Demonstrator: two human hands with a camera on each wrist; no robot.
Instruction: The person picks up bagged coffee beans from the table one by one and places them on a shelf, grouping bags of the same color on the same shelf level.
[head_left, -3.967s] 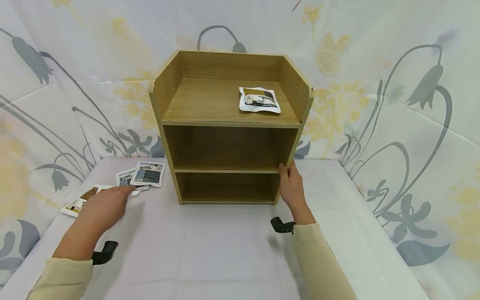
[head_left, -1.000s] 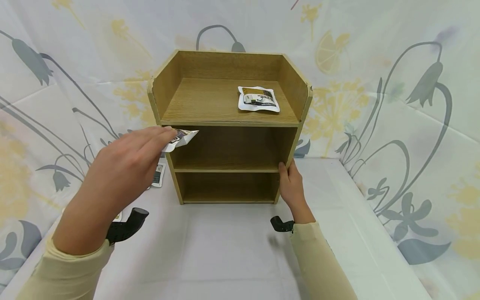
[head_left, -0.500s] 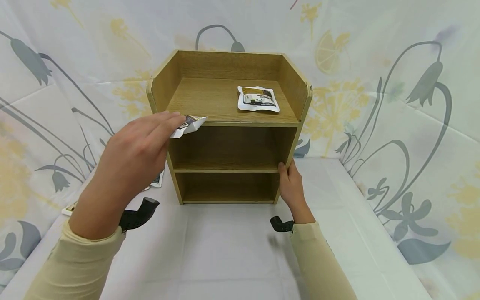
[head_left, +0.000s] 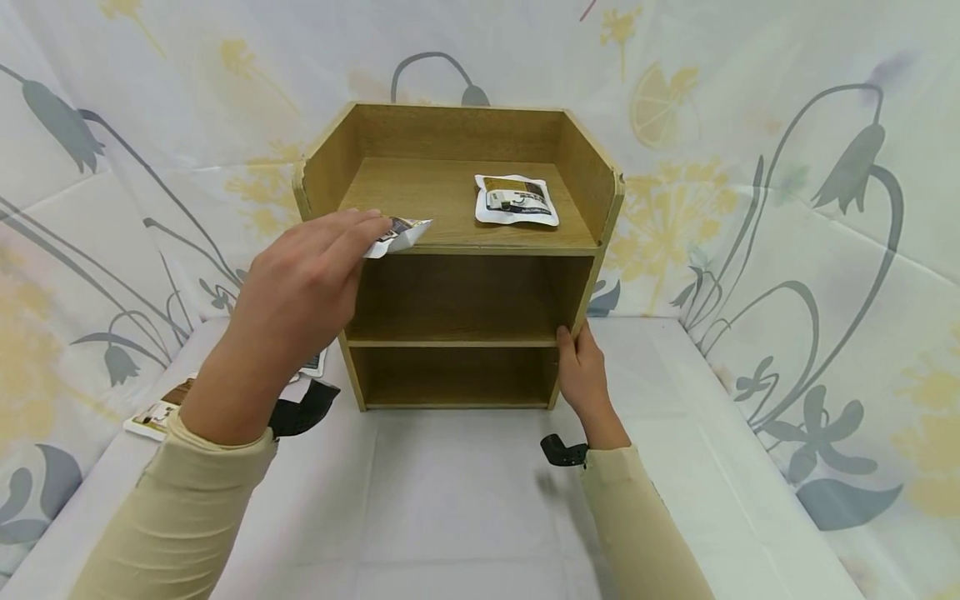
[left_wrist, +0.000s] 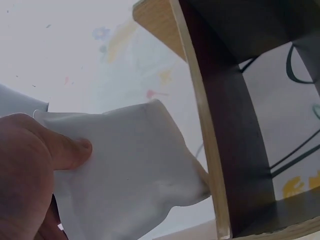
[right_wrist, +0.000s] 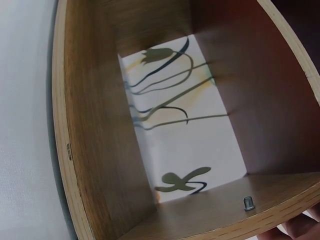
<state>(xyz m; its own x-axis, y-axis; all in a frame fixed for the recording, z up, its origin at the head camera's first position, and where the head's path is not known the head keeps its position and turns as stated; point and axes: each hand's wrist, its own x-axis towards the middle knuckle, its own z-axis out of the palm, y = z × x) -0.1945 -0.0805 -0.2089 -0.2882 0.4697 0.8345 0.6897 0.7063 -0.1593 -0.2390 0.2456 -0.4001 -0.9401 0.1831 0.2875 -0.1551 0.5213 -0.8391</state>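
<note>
My left hand pinches a white packet by its near end, just in front of the top board of a small wooden shelf. In the left wrist view the thumb presses the packet's plain white back, whose far corner is at the shelf's edge. A second packet, white with a brown and yellow label, lies on the right of the top board. My right hand grips the shelf's right side panel, low down. Its fingers show only at the corner of the right wrist view.
On the white-covered table, a brown-and-white packet lies at the left, partly behind my left forearm. A blue-labelled packet shows beside the shelf. Two lower compartments open toward me. Patterned cloth hangs behind.
My left hand went from the packets on the table up to the shelf's top board, carrying one packet, and has lately moved further up and right. My right hand has stayed put.
</note>
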